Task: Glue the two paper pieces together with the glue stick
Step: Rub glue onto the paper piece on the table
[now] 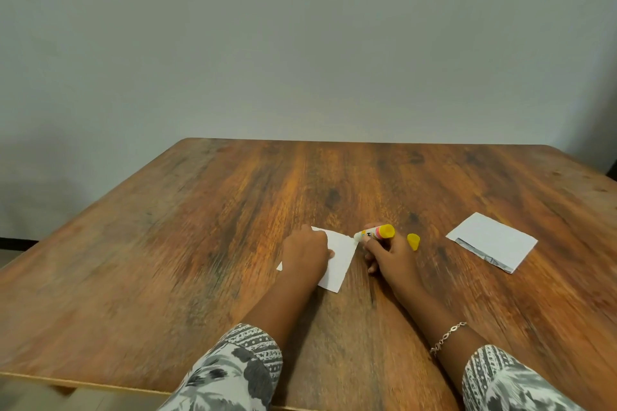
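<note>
Right hand (389,255) presses uncapped glue stick (374,234) onto white paper (339,259)

Both forearms were bare below the sleeves. Left sleeve (233,374) was loose fabric, grey-and-white leaf or floral print, with a cuff band of small white dotted and dashed geometric rows. Right sleeve (507,384) had the same print and same patterned cuff. A thin metallic chain-link bracelet (447,338) sat on the right wrist. No rings were visible; fingers were partly hidden.
</note>
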### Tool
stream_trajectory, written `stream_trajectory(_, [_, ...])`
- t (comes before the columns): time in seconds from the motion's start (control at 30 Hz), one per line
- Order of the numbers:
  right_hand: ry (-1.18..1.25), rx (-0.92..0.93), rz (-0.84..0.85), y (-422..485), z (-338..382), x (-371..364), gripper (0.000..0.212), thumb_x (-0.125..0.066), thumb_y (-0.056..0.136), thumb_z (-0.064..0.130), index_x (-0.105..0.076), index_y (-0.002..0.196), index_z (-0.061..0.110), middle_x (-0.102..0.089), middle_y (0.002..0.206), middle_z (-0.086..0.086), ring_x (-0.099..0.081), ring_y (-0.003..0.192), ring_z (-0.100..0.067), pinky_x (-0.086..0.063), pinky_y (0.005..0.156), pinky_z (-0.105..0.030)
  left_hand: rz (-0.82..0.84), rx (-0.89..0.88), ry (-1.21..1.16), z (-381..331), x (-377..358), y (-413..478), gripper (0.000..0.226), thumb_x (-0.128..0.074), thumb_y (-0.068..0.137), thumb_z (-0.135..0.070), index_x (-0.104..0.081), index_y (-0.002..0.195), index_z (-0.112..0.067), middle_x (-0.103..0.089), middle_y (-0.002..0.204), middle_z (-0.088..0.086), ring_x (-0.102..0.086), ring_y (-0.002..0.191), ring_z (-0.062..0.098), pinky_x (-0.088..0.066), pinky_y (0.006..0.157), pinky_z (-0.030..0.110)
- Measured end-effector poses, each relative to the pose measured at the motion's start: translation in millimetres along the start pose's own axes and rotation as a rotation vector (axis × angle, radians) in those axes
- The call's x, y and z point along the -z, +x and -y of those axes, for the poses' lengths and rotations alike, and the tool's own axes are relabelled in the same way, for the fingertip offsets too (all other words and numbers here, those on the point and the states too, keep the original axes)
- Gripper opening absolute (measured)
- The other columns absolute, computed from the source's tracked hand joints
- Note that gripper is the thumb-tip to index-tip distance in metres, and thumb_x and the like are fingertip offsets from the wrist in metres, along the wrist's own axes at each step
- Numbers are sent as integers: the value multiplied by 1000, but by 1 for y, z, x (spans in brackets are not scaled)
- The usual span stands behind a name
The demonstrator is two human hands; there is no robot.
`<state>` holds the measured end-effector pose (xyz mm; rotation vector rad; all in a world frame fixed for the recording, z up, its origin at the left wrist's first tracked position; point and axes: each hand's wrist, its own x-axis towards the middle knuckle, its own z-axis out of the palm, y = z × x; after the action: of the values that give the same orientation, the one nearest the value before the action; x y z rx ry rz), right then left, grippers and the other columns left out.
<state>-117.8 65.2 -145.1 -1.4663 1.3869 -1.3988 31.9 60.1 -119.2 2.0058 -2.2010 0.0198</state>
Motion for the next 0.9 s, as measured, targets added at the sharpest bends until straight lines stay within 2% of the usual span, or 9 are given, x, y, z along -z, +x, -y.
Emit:
stream_trajectory(0.13, [-58,3,6,5,-3,-1,10,-54,87,11,-62,93,10,-55,57,-3,-47,34,-4,-41,36,-17,21,-15,-9,1,2,-2,37,-49,93,-34,-57,116,-6,-56,118,13,-57,102,26,-45,80,31])
stream_trajectory(0.3, [-95,33,17,6,-2,-1,9,-55,87,11,-59,87,18,-56,58,-4,-50,35,-3,-41,35,-14,31,-26,-22,3,1,-2,35,-47,94,-33,-58,114,-6,-54,117,13,-56,102,27,-45,79,32])
stream_trajectory(0.43, [-117,34,20,9,-5,-1,8,-56,87,12,-62,91,10,-56,58,-3,-51,38,-1,-41,34,-15,37,-38,-31,4,-1,-3,35,-48,94,-33,-59,112,-6,-53,117,13,-57,98,27,-46,77,33])
stream_trajectory(0.63, [-135,59,22,11,-9,-2,8,-57,86,10,-64,91,9,-56,59,3,-54,43,-4,-43,36,-18,26,-35,-39,6,-5,-2,35,-48,93,-34,-59,113,-7,-54,118,12,-59,95,24,-45,72,28])
stream_trajectory(0.8, [-179,61,37,9,-9,-3,9,-60,85,14,-64,93,12,-60,68,0,-59,61,-18,-49,50,-31,21,-39,-52,7,-9,-3,36,-47,93,-35,-55,118,-11,-50,126,11,-60,95,23,-44,69,25])
stream_trajectory(0.9, [-187,71,50,5,-6,-2,9,-61,85,14,-64,93,11,-61,73,-4,-59,66,-22,-50,58,-35,17,-37,-45,8,-11,-3,35,-46,94,-35,-54,117,-11,-47,127,12,-59,94,23,-45,69,27])
